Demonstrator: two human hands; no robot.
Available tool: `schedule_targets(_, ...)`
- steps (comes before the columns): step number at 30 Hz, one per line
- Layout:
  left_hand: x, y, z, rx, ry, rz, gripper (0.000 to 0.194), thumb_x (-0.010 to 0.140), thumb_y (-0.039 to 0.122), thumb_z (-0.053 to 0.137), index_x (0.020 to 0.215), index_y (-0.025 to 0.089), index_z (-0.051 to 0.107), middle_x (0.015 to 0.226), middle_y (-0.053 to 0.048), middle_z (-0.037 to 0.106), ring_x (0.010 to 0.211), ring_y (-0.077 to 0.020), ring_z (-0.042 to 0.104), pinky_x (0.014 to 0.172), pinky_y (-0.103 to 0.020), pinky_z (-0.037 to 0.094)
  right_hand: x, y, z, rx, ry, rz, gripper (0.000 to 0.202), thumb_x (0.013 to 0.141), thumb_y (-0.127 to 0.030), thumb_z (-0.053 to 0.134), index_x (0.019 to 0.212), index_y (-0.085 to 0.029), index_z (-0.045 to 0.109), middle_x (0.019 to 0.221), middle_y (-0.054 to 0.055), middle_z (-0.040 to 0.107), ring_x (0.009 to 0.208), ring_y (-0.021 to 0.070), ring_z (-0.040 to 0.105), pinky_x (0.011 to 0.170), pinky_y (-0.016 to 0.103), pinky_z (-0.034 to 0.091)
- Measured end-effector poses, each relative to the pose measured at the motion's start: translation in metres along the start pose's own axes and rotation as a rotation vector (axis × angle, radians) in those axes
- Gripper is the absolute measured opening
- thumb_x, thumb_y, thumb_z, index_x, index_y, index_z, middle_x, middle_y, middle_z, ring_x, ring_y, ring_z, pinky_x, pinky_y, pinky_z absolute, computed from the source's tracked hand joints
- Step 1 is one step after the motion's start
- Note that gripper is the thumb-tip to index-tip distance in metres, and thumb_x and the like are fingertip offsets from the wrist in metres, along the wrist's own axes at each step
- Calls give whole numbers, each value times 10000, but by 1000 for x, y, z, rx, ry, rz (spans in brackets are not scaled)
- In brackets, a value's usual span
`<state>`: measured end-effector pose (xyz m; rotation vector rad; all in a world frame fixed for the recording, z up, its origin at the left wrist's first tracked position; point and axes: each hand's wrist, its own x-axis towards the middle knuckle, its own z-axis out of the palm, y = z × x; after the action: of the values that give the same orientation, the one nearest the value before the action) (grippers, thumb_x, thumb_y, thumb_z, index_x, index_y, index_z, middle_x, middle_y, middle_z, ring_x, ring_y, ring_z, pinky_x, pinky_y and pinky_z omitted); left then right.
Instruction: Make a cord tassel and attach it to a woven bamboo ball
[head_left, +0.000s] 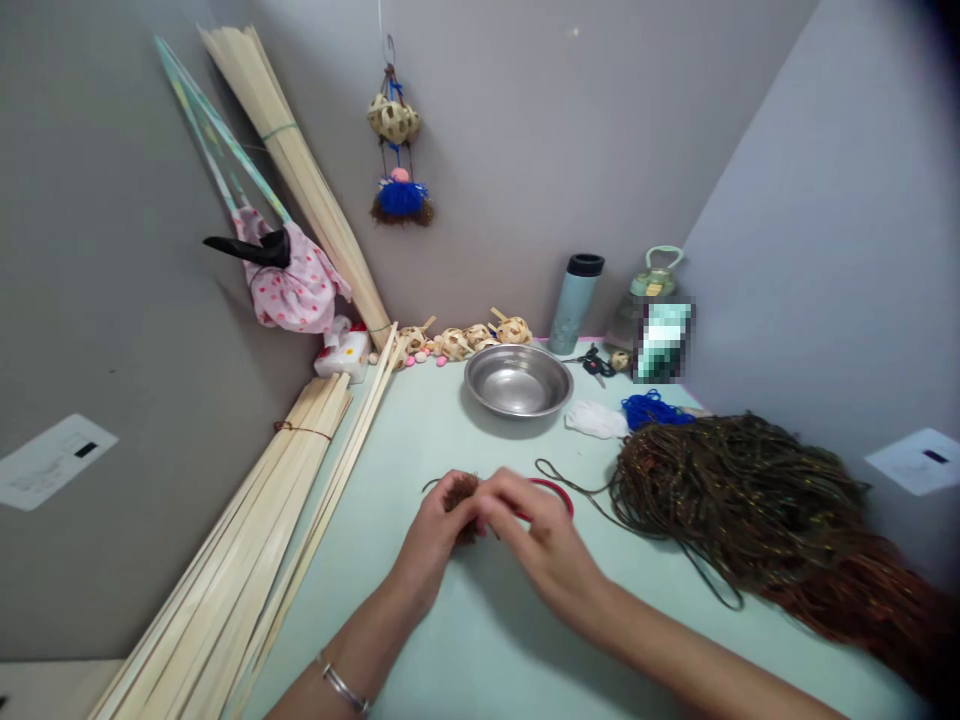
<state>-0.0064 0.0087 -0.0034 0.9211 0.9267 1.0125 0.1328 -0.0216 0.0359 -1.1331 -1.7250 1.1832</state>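
1. Both hands meet over the middle of the pale green bench (450, 620). The left hand (439, 535) and the right hand (536, 535) have their fingertips pressed together around a small brown tuft of cord (460, 491), and they pinch it between them. It seems they hold it close like this so that the short strands do not spread.
2. One red ring (553, 490) lies flat on the bench just behind the right hand, partly hidden by the fingers.
3. One big heap of brown cord (750, 500) lies at the right side, well within reach. A loose strand runs from it toward the hands.
4. One steel bowl (517, 380) stands behind the hands; what is inside I cannot tell.
5. One small bundle of blue yarn (654, 408) and one of white yarn (596, 420) lie between the bowl and the heap.
6. Small woven balls (480, 338) stand in a row along the back wall, perhaps five; the exact count is not clear.
7. Bamboo strips are kept in two bundles (255, 540), one lying along the left edge and one leaning on the wall, probably to keep the middle free.
8. One tumbler (574, 300) stands at the back, and one hanging ornament (396, 160) is on the wall above.
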Motion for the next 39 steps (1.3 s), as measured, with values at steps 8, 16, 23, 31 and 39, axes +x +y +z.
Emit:
schedule_targets(8,-17,7,18,30,-102,-7,238,780,344,735,905,177,619,854,-9,590,652,-104,547,667,-252,456,-9,38,-40,-159,112,7,220,995,-430,486,1023,-229,571,890,33,622,830,215,579,764,346,439)
schedule_targets(16,-22,12,18,88,-116,55,218,828,343,694,925,180,588,833,11,576,669,-103,541,645,-237,419,-16,29,-29,82,-69,-11,297,999,-429,480,859,-201,609,750,3,603,663,155,521,640,286,412)
schedule_targets(23,-20,5,17,87,-105,55,210,829,324,693,940,170,604,867,6,578,684,-102,546,669,-244,422,-10,33,-34,179,-71,-4,349,944,-472,564,764,-174,590,673,-8,562,594,126,438,568,267,352)
schedule_targets(31,-20,7,16,97,-93,41,218,826,315,697,965,175,603,853,9,591,680,-94,552,653,-228,407,-9,35,-35,255,-114,29,273,900,-413,616,784,-168,586,685,-15,550,616,120,461,585,258,358)
schedule_targets(39,-16,2,15,120,-107,13,207,807,316,713,849,168,574,718,20,570,639,-93,541,596,-213,363,-7,39,-35,278,1,58,239,853,-407,644,810,-182,576,613,-33,535,529,104,413,484,236,304)
